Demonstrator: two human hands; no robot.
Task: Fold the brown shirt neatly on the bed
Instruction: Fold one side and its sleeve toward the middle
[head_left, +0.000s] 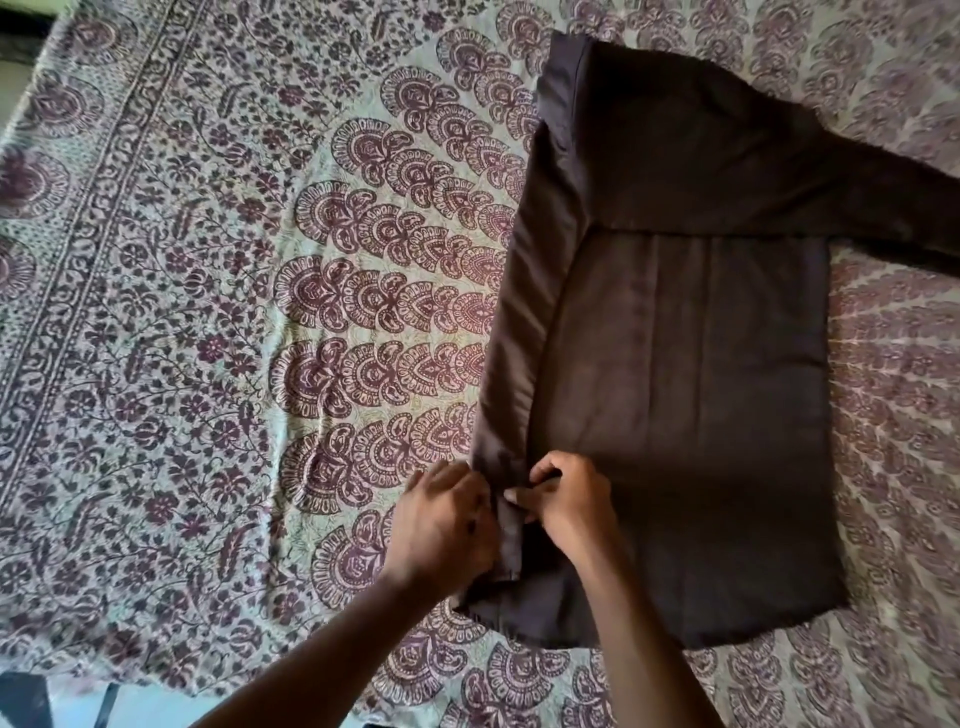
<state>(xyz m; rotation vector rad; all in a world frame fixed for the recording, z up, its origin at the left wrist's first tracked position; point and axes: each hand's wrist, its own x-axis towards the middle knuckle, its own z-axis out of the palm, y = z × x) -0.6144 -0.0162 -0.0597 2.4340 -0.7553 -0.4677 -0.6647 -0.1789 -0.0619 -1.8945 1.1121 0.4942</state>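
Note:
The brown shirt (691, 364) lies flat on the bed, on the right half of the view. Its left side and sleeve are folded inward as a long strip along the left edge. The other sleeve stretches out to the upper right. My left hand (441, 525) and my right hand (566, 499) meet at the lower end of that folded strip, near the cuff. Both pinch the brown cloth between fingers and thumb, left hand on the outer side, right hand on the inner side.
A bedsheet (218, 338) with a maroon paisley and flower print covers the bed. Its near edge (156, 680) runs along the bottom left, with floor below it. The bed's left edge shows at the upper left corner.

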